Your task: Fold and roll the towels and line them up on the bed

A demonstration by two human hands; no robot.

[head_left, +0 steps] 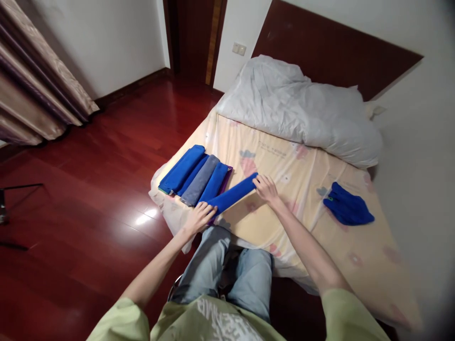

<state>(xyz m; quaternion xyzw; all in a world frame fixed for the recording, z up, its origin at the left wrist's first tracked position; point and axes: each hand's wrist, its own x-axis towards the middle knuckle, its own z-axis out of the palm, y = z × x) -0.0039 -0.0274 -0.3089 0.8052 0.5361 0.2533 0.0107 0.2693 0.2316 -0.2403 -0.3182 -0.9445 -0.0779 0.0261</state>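
We have a long blue strip of folded cloth (234, 193) between our two hands, above the near part of the bed (284, 227). Taking that strip as the centre of the clock, it runs from eight o'clock to two. Our left hand (199, 216) grips the eight o'clock end, fingers laid over the top; our right hand (266, 188) pinches the two o'clock end between thumb and fingers.

At ten o'clock, by the edge of the mattress, we see a row of folded cloths lying side by side: a wide blue bundle (183, 168), a grey-blue roll (202, 180) and a narrower blue roll (214, 182), with the edge of a purple cloth (228, 177) showing beyond it. The strip's lower end overlaps this row from our viewpoint; we cannot tell whether they touch.

At three o'clock, well apart, a rumpled blue cloth (348, 207) with a small green mark lies on the patterned sheet. At one o'clock pale bedding (302, 104) is heaped before the dark headboard (337, 42). At six o'clock are our jeans (215, 251), and at ten, across the red floor (117, 166), hangs a curtain (39, 80).
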